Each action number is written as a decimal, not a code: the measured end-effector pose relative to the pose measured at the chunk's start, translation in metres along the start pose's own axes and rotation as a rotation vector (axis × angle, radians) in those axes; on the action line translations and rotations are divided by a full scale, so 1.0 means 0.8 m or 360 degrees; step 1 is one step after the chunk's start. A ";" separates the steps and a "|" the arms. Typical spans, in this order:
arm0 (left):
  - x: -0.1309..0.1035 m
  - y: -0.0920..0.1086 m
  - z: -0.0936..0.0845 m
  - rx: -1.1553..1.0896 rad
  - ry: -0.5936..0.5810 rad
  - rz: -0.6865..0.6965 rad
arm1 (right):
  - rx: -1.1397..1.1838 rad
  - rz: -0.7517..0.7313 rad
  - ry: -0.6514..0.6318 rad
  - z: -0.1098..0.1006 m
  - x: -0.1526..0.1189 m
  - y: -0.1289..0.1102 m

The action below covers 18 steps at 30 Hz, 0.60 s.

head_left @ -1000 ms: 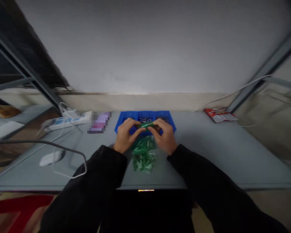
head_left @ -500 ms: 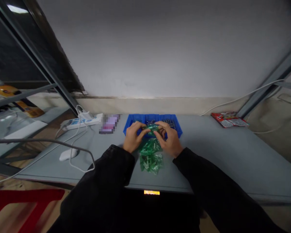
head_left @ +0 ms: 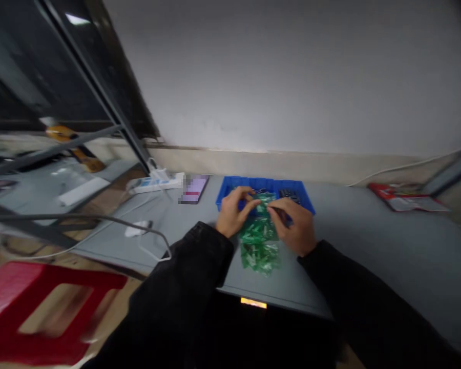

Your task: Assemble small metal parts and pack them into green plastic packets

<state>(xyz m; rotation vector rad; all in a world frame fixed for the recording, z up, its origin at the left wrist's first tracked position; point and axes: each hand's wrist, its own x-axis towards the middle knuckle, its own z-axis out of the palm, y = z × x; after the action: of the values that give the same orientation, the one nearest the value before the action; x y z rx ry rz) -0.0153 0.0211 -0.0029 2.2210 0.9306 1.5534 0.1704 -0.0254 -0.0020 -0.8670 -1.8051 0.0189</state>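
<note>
My left hand [head_left: 232, 212] pinches the left edge of a small green plastic bag [head_left: 265, 199] between thumb and fingers. Gripping the same bag from the right is my right hand [head_left: 296, 226], its fingertips pressed together. Below them on the table lie more green bags [head_left: 258, 256] with small pale pieces inside, too blurred to name. Just behind my hands stands a blue divided tray [head_left: 226, 187]. Small dark metallic parts [head_left: 290, 195] lie in its right compartment; the bag and my fingers partly hide the other compartments.
On the grey table [head_left: 349, 246], a phone [head_left: 194, 188] and a white power strip [head_left: 159, 181] lie left of the tray. A red packet [head_left: 405, 197] lies far right. A cable [head_left: 138, 225] crosses near my left sleeve. A red stool [head_left: 61, 307] stands at lower left.
The view has swung left, so everything appears farther right. My hands have moved slightly apart, still at the green bag, showing more of it between them.
</note>
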 end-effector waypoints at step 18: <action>0.005 0.013 -0.006 -0.0014 -0.0185 0.0282 | 0.0010 0.0357 0.0307 0.002 -0.001 0.000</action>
<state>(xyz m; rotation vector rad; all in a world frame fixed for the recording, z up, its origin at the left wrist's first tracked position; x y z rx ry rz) -0.0150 0.0153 0.0071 2.4152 0.7097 1.4774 0.1694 -0.0256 -0.0032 -1.0280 -1.5216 0.0816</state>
